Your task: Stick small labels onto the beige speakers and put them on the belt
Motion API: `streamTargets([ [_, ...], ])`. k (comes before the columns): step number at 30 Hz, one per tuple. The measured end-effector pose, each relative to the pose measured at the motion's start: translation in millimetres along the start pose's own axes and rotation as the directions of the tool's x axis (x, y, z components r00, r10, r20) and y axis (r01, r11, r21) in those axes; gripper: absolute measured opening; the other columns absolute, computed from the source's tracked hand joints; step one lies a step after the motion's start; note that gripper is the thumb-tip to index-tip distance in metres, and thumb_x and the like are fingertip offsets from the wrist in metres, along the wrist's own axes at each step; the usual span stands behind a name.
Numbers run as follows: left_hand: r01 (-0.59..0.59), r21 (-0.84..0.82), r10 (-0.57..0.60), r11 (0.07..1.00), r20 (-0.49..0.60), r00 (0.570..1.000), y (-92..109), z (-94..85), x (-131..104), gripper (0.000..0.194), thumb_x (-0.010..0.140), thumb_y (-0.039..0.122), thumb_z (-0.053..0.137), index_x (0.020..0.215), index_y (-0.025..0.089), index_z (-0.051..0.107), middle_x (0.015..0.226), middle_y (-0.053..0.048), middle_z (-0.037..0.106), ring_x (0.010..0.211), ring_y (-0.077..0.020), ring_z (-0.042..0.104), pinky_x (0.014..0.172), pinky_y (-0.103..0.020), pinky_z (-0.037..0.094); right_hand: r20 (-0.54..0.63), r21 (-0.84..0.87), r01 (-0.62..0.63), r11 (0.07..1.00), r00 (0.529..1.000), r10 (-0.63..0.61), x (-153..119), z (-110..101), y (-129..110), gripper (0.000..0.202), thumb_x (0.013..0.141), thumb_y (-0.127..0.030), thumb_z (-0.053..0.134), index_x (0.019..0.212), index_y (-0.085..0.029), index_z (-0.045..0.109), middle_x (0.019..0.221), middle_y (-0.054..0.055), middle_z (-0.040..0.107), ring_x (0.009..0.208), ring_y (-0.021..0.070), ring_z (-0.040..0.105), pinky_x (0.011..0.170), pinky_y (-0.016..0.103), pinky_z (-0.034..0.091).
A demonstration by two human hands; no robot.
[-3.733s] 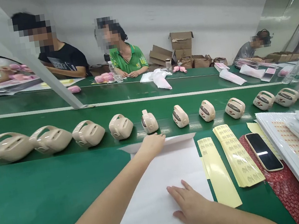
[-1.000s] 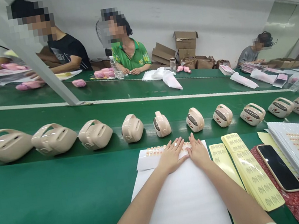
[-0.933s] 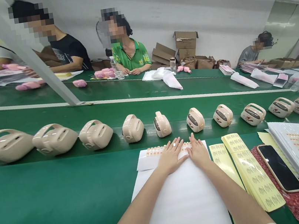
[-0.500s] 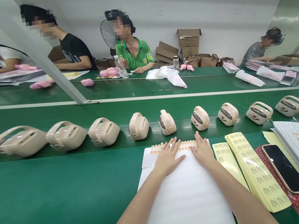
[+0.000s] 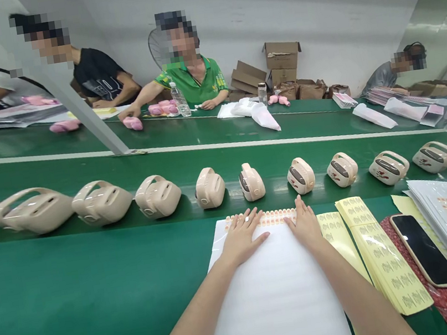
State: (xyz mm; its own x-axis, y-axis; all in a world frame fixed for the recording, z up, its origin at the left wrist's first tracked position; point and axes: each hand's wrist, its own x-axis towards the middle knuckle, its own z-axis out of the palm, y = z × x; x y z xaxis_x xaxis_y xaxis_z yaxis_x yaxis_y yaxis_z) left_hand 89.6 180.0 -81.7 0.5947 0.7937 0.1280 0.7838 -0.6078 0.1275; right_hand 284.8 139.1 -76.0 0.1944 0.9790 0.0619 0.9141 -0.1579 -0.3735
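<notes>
A long white sheet (image 5: 276, 294) lies on the green table, with rows of small orange round stickers (image 5: 275, 217) along its far edge. My left hand (image 5: 242, 236) rests flat on the sheet's far left part, fingers spread, a ring on one finger. At the far right corner, my right hand (image 5: 304, 223) lies flat, its thumb apart from the fingers and touching the sticker rows. Neither hand grips anything. Just beyond the fingertips stands a row of beige handled devices (image 5: 251, 182) on the green belt.
Yellow label sheets (image 5: 383, 253), a black-screened phone (image 5: 426, 249) and a stack of white sticker sheets (image 5: 446, 224) lie to the right. A slanted metal post (image 5: 70, 95) rises at the left. Several people sit across the belt, among pink items (image 5: 162, 108) and a bottle (image 5: 180, 100).
My left hand has slid slightly left, and the sheet's folded left edge now lies flatter. The beige devices have shifted slightly right. Across, the person in green has reached out to a pink item.
</notes>
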Motion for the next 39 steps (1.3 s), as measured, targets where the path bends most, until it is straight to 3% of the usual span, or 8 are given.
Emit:
streamTargets([
  [11, 0.209, 0.003, -0.209, 0.978, 0.032, 0.977, -22.6, -3.8, -8.8, 0.076, 0.083, 0.06, 0.019, 0.137, 0.006, 0.025, 0.144, -0.014, 0.03, 0.133, -0.0248, 0.024, 0.105, -0.037, 0.025, 0.111, -0.059, -0.061, 0.996, 0.992, 0.067, 0.0, -10.2, 1.9, 0.075, 0.085, -0.044, 0.037, 0.139, 0.0, 0.009, 0.142, 0.019, 0.029, 0.133, 0.0229, 0.023, 0.107, 0.041, 0.016],
  [19, 0.296, 0.041, -0.297, 0.954, 0.02, 0.955, -9.9, -6.0, -2.2, 0.077, 0.082, 0.056, 0.025, 0.134, -0.001, 0.029, 0.142, -0.018, 0.031, 0.132, -0.0278, 0.024, 0.105, -0.042, 0.024, 0.18, -0.015, -0.011, 1.0, 0.984, 0.014, 6.6, -19.5, 3.0, 0.071, 0.085, -0.037, 0.038, 0.139, 0.001, 0.012, 0.143, 0.02, 0.023, 0.135, 0.0254, 0.017, 0.108, 0.043, 0.013],
  [22, 0.295, 0.045, -0.296, 0.954, 0.007, 0.955, -6.1, -7.1, -15.3, 0.075, 0.083, 0.053, 0.027, 0.134, -0.001, 0.029, 0.142, -0.019, 0.03, 0.132, -0.0293, 0.025, 0.104, -0.045, 0.026, 0.219, 0.052, 0.037, 0.998, 0.975, -0.048, -8.6, -31.7, 10.3, 0.068, 0.084, -0.032, 0.04, 0.139, -0.002, 0.013, 0.145, 0.017, 0.023, 0.135, 0.0224, 0.017, 0.107, 0.038, 0.019],
  [24, 0.291, 0.045, -0.291, 0.956, -0.006, 0.957, -5.2, -5.0, -29.9, 0.071, 0.084, 0.051, 0.027, 0.134, 0.0, 0.031, 0.141, -0.02, 0.03, 0.131, -0.0318, 0.025, 0.102, -0.048, 0.028, 0.119, 0.053, 0.069, 0.996, 0.99, -0.074, -31.0, -36.2, 22.6, 0.061, 0.085, -0.027, 0.037, 0.139, -0.005, 0.017, 0.145, 0.014, 0.022, 0.135, 0.021, 0.016, 0.108, 0.037, 0.02],
  [27, 0.218, 0.063, -0.214, 0.974, -0.068, 0.975, -3.9, 3.2, -51.9, 0.058, 0.087, 0.044, 0.024, 0.132, 0.01, 0.039, 0.14, -0.015, 0.037, 0.13, -0.0337, 0.027, 0.099, -0.052, 0.03, -0.066, 0.026, 0.043, 0.999, 0.997, -0.041, -72.8, -31.1, 47.8, 0.054, 0.086, -0.023, 0.033, 0.137, -0.005, 0.025, 0.142, 0.016, 0.031, 0.134, 0.0248, 0.021, 0.108, 0.044, 0.02],
  [31, 0.039, 0.068, -0.028, 0.997, -0.151, 0.988, 8.3, 15.3, -66.5, 0.047, 0.09, 0.032, 0.021, 0.129, 0.02, 0.044, 0.136, -0.008, 0.044, 0.129, -0.0307, 0.031, 0.099, -0.053, 0.031, -0.039, 0.093, 0.004, 0.996, 0.999, 0.0, -105.0, -16.1, 68.5, 0.049, 0.088, -0.021, 0.026, 0.135, -0.007, 0.03, 0.136, 0.016, 0.041, 0.13, 0.024, 0.031, 0.105, 0.045, 0.029],
  [36, -0.178, 0.049, 0.183, 0.983, -0.153, 0.971, 38.1, 19.1, -69.2, 0.051, 0.089, 0.043, 0.026, 0.132, 0.02, 0.039, 0.134, -0.009, 0.047, 0.129, -0.0296, 0.032, 0.1, -0.053, 0.029, 0.037, 0.06, -0.06, 0.996, 0.998, 0.058, -87.3, -23.5, 60.7, 0.049, 0.087, -0.011, 0.021, 0.135, -0.009, 0.029, 0.138, 0.015, 0.038, 0.131, 0.022, 0.03, 0.106, 0.045, 0.026],
  [39, -0.181, 0.056, 0.189, 0.982, -0.216, 0.958, 46.4, 10.7, -62.9, 0.061, 0.085, 0.054, 0.029, 0.133, 0.017, 0.036, 0.137, -0.013, 0.043, 0.128, -0.0314, 0.033, 0.1, -0.052, 0.029, 0.153, 0.03, 0.0, 1.0, 0.988, -0.004, -73.2, -43.3, 59.3, 0.05, 0.083, -0.007, 0.032, 0.133, -0.012, 0.034, 0.137, 0.013, 0.04, 0.13, 0.0217, 0.03, 0.105, 0.042, 0.027],
])
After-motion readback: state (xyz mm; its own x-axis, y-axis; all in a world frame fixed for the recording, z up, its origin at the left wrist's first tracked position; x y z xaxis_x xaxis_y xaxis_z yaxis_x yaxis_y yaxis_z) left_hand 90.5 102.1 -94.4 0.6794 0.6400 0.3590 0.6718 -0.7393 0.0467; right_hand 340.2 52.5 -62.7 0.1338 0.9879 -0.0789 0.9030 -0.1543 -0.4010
